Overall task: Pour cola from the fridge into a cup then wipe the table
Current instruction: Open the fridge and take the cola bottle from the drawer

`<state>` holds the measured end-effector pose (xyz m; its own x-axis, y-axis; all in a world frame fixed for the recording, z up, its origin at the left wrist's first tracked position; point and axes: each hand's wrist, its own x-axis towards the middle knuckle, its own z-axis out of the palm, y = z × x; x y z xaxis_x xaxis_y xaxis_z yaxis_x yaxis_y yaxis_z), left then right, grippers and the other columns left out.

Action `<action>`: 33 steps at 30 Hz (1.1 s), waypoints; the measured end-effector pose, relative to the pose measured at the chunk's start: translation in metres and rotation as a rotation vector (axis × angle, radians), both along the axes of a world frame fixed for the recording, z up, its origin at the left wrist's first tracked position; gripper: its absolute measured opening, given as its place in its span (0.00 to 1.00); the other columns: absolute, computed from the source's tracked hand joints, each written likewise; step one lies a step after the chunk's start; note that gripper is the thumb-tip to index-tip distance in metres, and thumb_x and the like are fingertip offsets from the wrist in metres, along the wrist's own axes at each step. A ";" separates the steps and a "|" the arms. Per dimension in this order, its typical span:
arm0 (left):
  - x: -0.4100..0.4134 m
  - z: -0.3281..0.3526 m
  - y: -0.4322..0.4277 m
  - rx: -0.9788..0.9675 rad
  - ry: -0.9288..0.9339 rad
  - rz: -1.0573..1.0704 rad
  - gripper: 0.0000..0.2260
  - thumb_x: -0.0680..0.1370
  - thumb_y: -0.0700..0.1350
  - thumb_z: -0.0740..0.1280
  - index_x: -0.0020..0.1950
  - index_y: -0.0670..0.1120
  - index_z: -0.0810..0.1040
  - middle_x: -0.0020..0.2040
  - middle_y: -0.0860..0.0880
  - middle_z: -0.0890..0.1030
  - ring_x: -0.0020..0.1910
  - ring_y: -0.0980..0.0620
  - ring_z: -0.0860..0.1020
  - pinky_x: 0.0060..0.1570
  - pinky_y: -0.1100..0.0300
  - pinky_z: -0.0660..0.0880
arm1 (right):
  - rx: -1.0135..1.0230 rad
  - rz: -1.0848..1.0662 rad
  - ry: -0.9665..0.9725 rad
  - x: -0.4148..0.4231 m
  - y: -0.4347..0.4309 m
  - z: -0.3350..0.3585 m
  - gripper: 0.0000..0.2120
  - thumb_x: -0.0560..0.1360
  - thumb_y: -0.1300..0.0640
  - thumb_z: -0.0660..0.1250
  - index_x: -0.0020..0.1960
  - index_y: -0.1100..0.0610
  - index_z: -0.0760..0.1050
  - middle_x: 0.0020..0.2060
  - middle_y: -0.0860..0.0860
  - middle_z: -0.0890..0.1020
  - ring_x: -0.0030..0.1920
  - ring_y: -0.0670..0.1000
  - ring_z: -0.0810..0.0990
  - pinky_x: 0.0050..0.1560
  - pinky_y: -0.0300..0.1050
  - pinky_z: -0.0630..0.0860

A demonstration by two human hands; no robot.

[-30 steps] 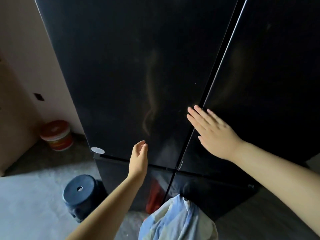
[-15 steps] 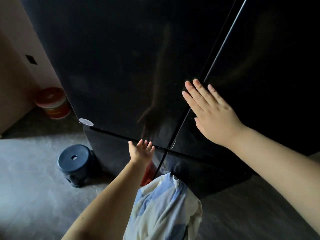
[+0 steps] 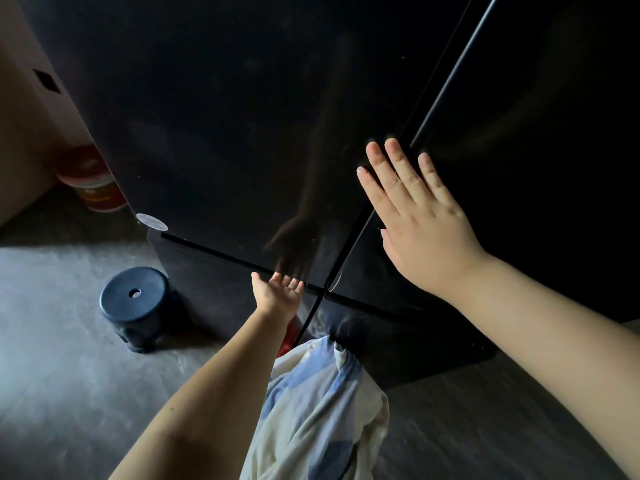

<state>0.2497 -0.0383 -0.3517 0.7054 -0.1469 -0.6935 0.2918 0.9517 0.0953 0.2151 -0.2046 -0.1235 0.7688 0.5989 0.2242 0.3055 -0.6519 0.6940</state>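
The fridge stands on the grey floor directly in front of the person and fills most of the head view. Its surface is glossy black. It has a left upper door and a right upper door, which meet at a vertical seam, and both doors are closed. A horizontal gap separates the upper doors from the lower section. The left hand is extended palm up, fingers straight, with the fingertips at the lower edge of the left upper door, just left of the seam. Whether the fingertips hook under that edge cannot be determined. This hand holds nothing. The right hand lies flat against the right upper door, just beside the seam, with fingers straight and slightly spread. It also holds nothing. A round pale sticker sits at the lower left corner of the left upper door. A dark blue stool stands on the floor near the left side of the fridge. A red and white bucket stands further back, partly hidden behind the left edge of the fridge. A blue and white garment on the person is visible between the two forearms.
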 end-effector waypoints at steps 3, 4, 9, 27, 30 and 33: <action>-0.001 -0.001 0.002 -0.014 0.011 -0.001 0.33 0.81 0.63 0.45 0.75 0.40 0.61 0.77 0.41 0.59 0.76 0.43 0.56 0.74 0.51 0.51 | -0.021 -0.024 0.005 0.001 0.001 0.000 0.39 0.77 0.53 0.59 0.76 0.62 0.38 0.76 0.61 0.39 0.76 0.60 0.38 0.75 0.59 0.44; -0.002 -0.001 0.003 -0.017 0.011 -0.005 0.33 0.81 0.63 0.45 0.76 0.40 0.60 0.77 0.41 0.58 0.76 0.43 0.55 0.74 0.50 0.51 | -0.028 -0.032 0.009 0.000 0.002 0.000 0.40 0.77 0.50 0.59 0.76 0.62 0.37 0.76 0.61 0.38 0.76 0.61 0.38 0.75 0.59 0.44; -0.004 0.003 0.010 -0.039 0.003 -0.026 0.34 0.80 0.63 0.45 0.78 0.40 0.53 0.78 0.41 0.53 0.77 0.44 0.51 0.74 0.50 0.48 | -0.017 -0.055 0.065 -0.003 0.007 0.004 0.44 0.76 0.38 0.56 0.76 0.61 0.37 0.76 0.61 0.38 0.75 0.61 0.37 0.75 0.60 0.44; -0.029 -0.004 0.035 -0.029 -0.014 -0.143 0.35 0.80 0.64 0.46 0.78 0.39 0.52 0.78 0.40 0.54 0.77 0.42 0.54 0.75 0.50 0.50 | -0.012 -0.118 0.126 -0.043 0.026 0.013 0.45 0.76 0.38 0.55 0.75 0.62 0.33 0.75 0.60 0.36 0.75 0.59 0.36 0.75 0.57 0.44; -0.033 -0.006 0.044 -0.018 -0.041 -0.195 0.37 0.79 0.65 0.46 0.78 0.39 0.51 0.78 0.39 0.53 0.77 0.42 0.54 0.74 0.50 0.50 | 0.042 -0.102 0.132 -0.050 0.029 0.013 0.44 0.75 0.39 0.57 0.76 0.61 0.37 0.76 0.59 0.40 0.76 0.59 0.39 0.75 0.57 0.46; -0.030 -0.001 0.046 -0.013 -0.035 -0.222 0.38 0.79 0.65 0.46 0.78 0.39 0.48 0.78 0.39 0.52 0.77 0.42 0.53 0.74 0.51 0.49 | 0.193 -0.029 0.158 -0.052 0.031 0.012 0.40 0.76 0.45 0.60 0.77 0.60 0.44 0.77 0.59 0.45 0.77 0.58 0.43 0.75 0.57 0.50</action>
<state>0.2194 0.0081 -0.3526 0.6787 -0.3099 -0.6658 0.4908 0.8658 0.0975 0.1633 -0.1732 -0.1113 0.8197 0.5338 0.2077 0.3798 -0.7780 0.5004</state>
